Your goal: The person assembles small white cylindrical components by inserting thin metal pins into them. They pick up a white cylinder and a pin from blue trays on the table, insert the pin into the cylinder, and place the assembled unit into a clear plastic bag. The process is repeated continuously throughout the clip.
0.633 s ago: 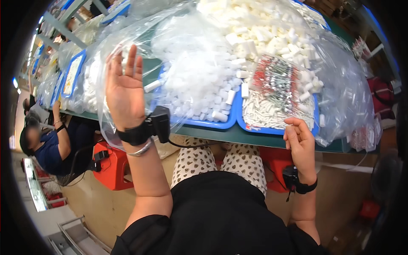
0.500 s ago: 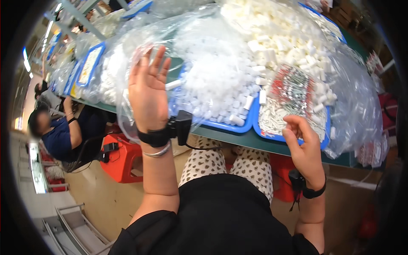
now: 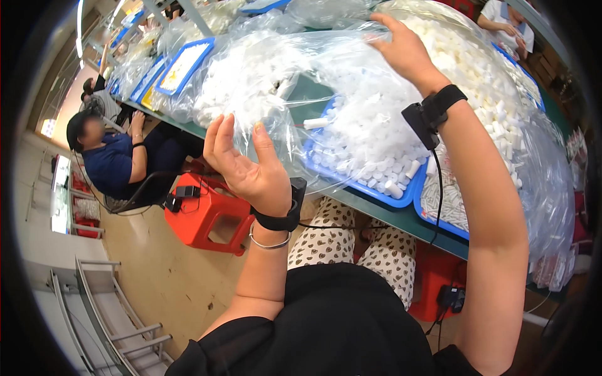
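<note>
My left hand [image 3: 251,172] is raised near the table's front edge, fingers spread and palm turned inward, holding nothing. My right hand [image 3: 404,53] reaches far over the table with thumb and fingers apart, its fingertips at the clear plastic bag film [image 3: 338,44]. Beneath the film, a blue tray [image 3: 376,193] bears a heap of small translucent white caps [image 3: 376,138]. One white cylindrical piece [image 3: 315,123] lies at that tray's left rim. My right forearm partly covers a second blue tray [image 3: 448,227] with thin white pieces [image 3: 442,197].
Cream-white cylinders [image 3: 483,81] are heaped in plastic at the back right, other white pieces [image 3: 244,78] at the left. A blue tray [image 3: 188,62] stands farther left. A seated person [image 3: 113,156] is beside a red stool [image 3: 210,216]. Cables hang from both wrist straps.
My right hand has moved forward and left over the heaps, onto the plastic film. My left hand has come back toward me and turned. The whole view has shifted.
</note>
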Action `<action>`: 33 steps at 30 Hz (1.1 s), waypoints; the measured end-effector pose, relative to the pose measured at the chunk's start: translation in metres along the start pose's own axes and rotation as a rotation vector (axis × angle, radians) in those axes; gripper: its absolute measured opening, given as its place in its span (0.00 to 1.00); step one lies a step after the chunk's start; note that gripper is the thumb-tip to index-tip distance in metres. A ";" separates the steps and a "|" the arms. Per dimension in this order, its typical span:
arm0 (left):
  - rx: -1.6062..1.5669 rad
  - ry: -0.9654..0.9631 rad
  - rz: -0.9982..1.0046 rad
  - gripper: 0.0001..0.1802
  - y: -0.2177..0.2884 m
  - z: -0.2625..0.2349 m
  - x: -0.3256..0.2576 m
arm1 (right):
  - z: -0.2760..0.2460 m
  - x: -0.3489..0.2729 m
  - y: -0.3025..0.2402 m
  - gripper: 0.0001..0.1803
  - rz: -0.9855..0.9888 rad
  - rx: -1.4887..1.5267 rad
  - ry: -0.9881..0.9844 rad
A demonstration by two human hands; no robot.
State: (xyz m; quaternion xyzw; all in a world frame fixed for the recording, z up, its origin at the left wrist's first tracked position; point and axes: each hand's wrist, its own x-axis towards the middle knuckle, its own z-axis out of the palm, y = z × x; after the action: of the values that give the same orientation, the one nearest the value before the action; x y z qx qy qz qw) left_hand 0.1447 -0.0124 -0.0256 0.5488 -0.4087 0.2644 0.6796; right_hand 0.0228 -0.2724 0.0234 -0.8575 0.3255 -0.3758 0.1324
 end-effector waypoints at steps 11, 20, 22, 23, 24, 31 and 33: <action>0.786 -0.373 0.011 0.23 -0.046 -0.026 -0.002 | -0.012 0.008 0.005 0.16 0.107 0.859 -0.409; -0.461 -0.227 -0.830 0.08 -0.074 -0.013 0.011 | 0.004 0.011 0.024 0.16 0.403 0.767 -0.705; -0.936 -0.249 -1.025 0.06 -0.110 -0.032 0.017 | 0.008 0.013 0.035 0.15 0.438 0.775 -0.758; -1.284 -0.352 -1.076 0.07 -0.120 -0.036 0.021 | 0.010 0.014 0.041 0.15 0.457 0.777 -0.784; -1.304 -0.203 -1.165 0.08 -0.126 -0.033 0.018 | 0.012 0.015 0.046 0.16 0.491 0.815 -0.819; -1.390 0.038 -1.121 0.26 -0.089 0.004 0.022 | 0.055 0.005 0.066 0.18 -0.136 0.069 0.203; -1.511 -0.179 -0.925 0.30 -0.086 -0.004 0.022 | 0.040 0.001 0.033 0.14 -0.458 -0.031 0.337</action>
State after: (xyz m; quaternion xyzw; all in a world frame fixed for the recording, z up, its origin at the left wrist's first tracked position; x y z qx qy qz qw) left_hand 0.2268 -0.0328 -0.0525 0.0828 -0.2629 -0.4207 0.8643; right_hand 0.0373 -0.2984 -0.0192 -0.8360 0.1464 -0.5282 -0.0250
